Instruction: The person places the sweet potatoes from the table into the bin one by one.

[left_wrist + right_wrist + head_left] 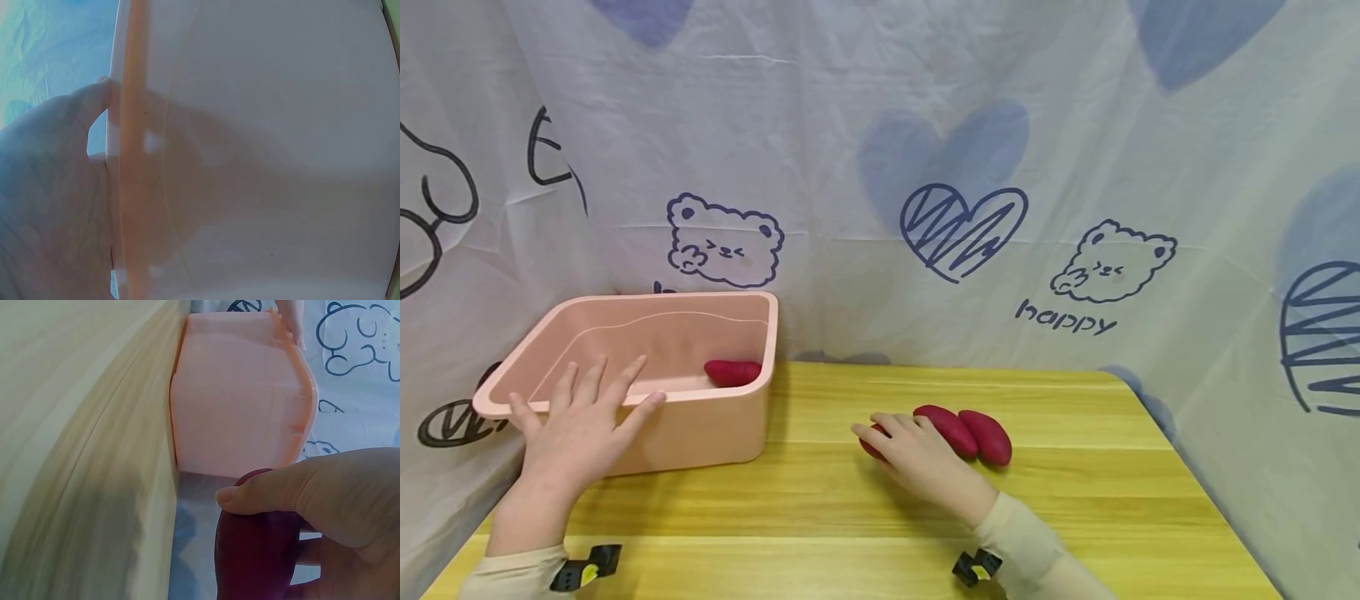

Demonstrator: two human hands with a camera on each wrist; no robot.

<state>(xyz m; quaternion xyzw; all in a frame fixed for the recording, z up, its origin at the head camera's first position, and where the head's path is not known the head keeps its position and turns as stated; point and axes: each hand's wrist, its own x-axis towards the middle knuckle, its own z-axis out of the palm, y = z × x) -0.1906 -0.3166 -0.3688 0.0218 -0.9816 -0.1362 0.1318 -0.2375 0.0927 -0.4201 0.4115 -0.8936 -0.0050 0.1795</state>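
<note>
My right hand (928,458) grips a dark red sweet potato (874,443), mostly covered by the fingers in the head view. In the right wrist view the thumb lies over one side of this sweet potato (259,550) and fingers are behind it. Just to the right, two more sweet potatoes (992,438) lie side by side on the table. My left hand (576,433) rests on the near rim of a pink plastic bin (700,433), fingers spread and straight. Inside the bin, at its right end, lies another sweet potato (732,373).
The wooden table (865,533) runs under everything, its right edge slanting toward the front. A white cloth (842,267) printed with bears and hearts hangs behind and at both sides, close to the bin's back.
</note>
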